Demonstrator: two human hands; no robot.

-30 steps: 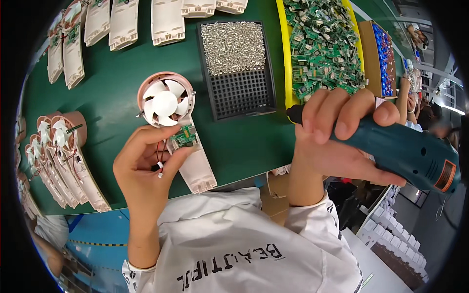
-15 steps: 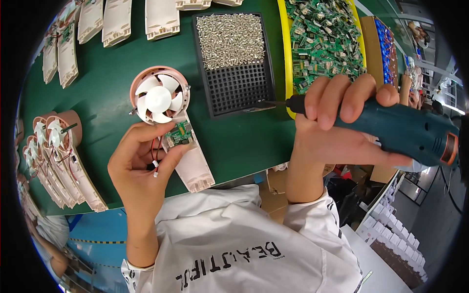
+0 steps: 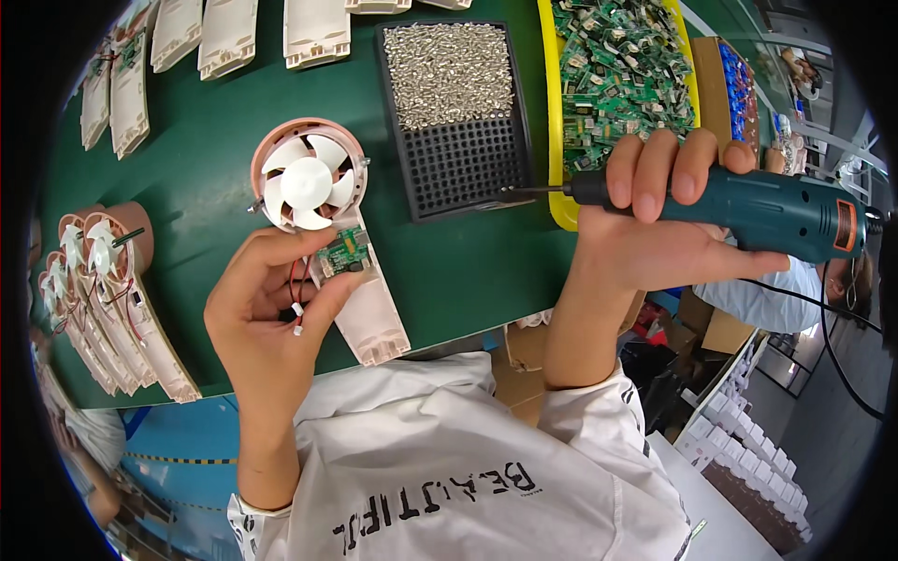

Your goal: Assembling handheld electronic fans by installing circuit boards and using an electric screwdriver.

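My left hand (image 3: 262,299) pinches a small green circuit board (image 3: 344,251) between thumb and fingertips, against the beige handle (image 3: 374,323) of a handheld fan. The fan's round pink head, with white blades (image 3: 307,182), faces up on the table. Red and black wires ending in a white plug (image 3: 297,320) hang beside my fingers. In my right hand (image 3: 636,234) is a dark teal electric screwdriver (image 3: 776,210), held level and pointing left. Its bit tip (image 3: 510,194) is over the lower right edge of a black screw tray (image 3: 460,168); whether a screw is on it, I cannot tell.
Small silver screws (image 3: 449,75) fill the tray's far half. Right of it, a yellow-rimmed bin (image 3: 554,112) holds many circuit boards. Several fan units (image 3: 117,290) stand at left, with beige shells (image 3: 227,37) at the far edge. A power cord (image 3: 823,309) trails from the screwdriver.
The screwdriver has swung more level, its rear end rising and its bit pulling slightly right at the tray's edge. My left hand keeps the circuit board in place.
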